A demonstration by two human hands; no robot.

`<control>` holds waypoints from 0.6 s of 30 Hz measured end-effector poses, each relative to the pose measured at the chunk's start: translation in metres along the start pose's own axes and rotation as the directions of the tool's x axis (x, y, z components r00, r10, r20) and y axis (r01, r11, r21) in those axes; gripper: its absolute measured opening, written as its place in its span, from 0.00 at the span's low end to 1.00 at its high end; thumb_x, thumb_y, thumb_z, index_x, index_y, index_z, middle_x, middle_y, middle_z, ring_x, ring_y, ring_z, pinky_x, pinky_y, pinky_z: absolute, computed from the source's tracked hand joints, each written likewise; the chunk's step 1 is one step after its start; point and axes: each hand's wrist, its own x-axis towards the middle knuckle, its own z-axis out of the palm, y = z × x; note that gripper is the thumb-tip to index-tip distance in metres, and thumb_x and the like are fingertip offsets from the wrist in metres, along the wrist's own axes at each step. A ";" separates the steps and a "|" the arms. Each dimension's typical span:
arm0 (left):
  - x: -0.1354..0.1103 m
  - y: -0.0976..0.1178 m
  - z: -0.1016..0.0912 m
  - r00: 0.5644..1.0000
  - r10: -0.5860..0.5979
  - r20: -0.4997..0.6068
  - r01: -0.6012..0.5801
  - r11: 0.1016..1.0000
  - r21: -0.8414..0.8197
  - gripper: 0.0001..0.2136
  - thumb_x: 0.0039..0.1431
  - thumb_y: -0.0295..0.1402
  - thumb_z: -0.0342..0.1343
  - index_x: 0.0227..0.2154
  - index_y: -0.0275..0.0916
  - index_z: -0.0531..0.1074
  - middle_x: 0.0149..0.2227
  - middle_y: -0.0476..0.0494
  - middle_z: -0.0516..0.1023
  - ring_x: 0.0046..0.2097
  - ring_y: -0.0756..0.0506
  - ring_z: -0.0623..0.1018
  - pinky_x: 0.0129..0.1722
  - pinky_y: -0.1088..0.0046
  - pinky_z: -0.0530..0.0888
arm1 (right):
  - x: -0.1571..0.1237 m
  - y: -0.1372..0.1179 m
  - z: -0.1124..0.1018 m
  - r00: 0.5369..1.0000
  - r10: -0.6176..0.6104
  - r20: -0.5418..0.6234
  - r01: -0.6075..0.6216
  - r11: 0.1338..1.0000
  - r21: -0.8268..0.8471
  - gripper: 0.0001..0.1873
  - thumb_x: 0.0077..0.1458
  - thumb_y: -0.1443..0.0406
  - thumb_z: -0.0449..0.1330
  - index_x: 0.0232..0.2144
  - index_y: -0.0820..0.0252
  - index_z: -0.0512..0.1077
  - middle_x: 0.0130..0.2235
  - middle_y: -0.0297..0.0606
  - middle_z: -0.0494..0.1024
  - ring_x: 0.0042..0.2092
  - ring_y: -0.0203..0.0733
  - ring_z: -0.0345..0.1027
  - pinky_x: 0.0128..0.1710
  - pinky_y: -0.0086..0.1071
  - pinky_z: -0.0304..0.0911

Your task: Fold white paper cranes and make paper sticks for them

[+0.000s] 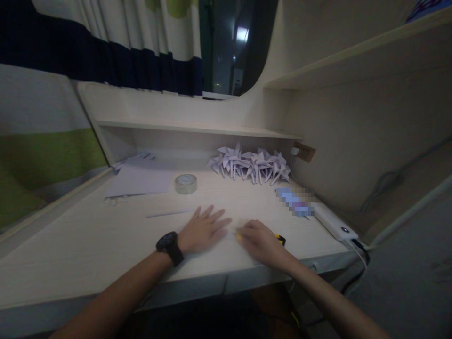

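Observation:
My left hand [205, 231], with a dark watch [169, 247] on its wrist, lies flat on the desk with its fingers spread. My right hand [261, 241] is closed around a yellow-and-black utility knife [281, 239], whose back end sticks out behind the palm. Its front end is blurred near the left fingertips. Between the hands a faint pale piece lies on the desktop, too blurred to name. A thin white paper strip [168, 213] rests just beyond my left hand.
A roll of clear tape [186, 184] sits mid-desk beside a stack of white paper [141, 178]. Several folded paper pinwheels [250, 164] are piled under the shelf [197, 128]. At the right lie a phone [293, 201] and a white power strip [334, 222] with cables.

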 end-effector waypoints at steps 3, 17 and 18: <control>-0.001 0.001 -0.002 1.000 0.005 0.001 -0.005 1.000 0.005 0.23 0.66 0.50 0.34 0.62 0.59 0.53 0.66 0.50 0.52 0.66 0.33 0.51 0.60 0.41 0.47 | -0.002 -0.002 0.000 0.998 -0.054 0.010 0.054 0.998 -0.015 0.15 0.59 0.66 0.57 0.49 0.55 0.72 0.39 0.40 0.71 0.42 0.42 0.63 0.41 0.34 0.60; -0.002 -0.002 0.001 1.000 -0.014 -0.022 0.014 1.000 -0.011 0.24 0.66 0.51 0.35 0.62 0.57 0.54 0.66 0.49 0.53 0.66 0.34 0.50 0.60 0.43 0.47 | -0.005 -0.012 -0.007 0.991 -0.112 0.073 0.120 0.985 -0.120 0.14 0.61 0.60 0.54 0.47 0.51 0.73 0.39 0.41 0.68 0.44 0.44 0.61 0.42 0.37 0.59; -0.002 -0.001 0.001 1.000 -0.017 -0.020 0.017 1.000 -0.008 0.24 0.66 0.51 0.35 0.62 0.57 0.54 0.66 0.49 0.53 0.66 0.34 0.51 0.60 0.42 0.47 | -0.005 -0.010 -0.009 0.990 -0.114 0.079 0.121 0.987 -0.103 0.15 0.61 0.60 0.55 0.48 0.51 0.73 0.40 0.41 0.69 0.44 0.44 0.62 0.43 0.37 0.59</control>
